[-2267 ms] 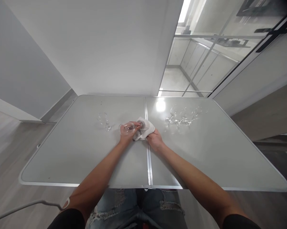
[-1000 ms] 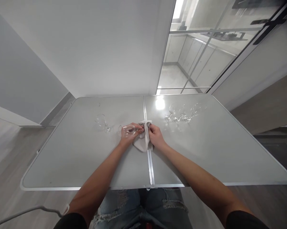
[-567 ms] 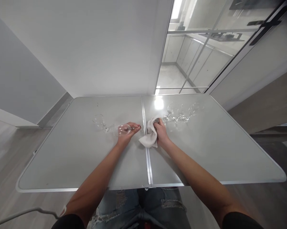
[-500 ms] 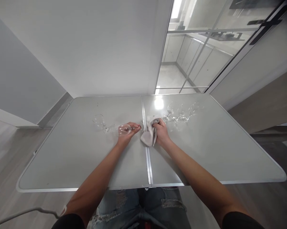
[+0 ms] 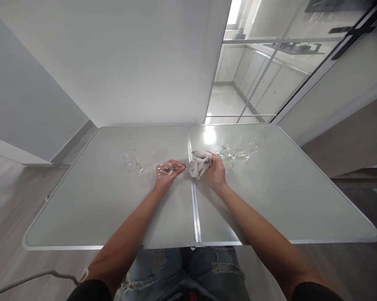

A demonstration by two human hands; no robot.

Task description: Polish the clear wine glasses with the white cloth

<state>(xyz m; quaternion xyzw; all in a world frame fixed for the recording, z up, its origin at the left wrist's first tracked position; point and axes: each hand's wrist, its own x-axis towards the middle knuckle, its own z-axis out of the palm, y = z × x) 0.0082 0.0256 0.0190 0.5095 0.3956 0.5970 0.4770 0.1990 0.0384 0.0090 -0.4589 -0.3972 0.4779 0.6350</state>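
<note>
My left hand [image 5: 171,172] is closed round the stem of a clear wine glass [image 5: 162,169], held on its side just above the grey table [image 5: 113,209], bowl pointing left. My right hand [image 5: 216,172] grips a bunched pale grey cloth [image 5: 200,162], which sits against the foot of that glass near the table's middle seam.
Another wine glass [image 5: 131,159] stands to the left of the held one. Three more glasses [image 5: 238,149] stand in a row at the back right. A white wall and a glass partition rise behind the table. My jeans show below the near edge.
The cloth hung loose below my right hand a second ago; now it is bunched up and pushed against the glass foot. My left hand has held the glass almost still.
</note>
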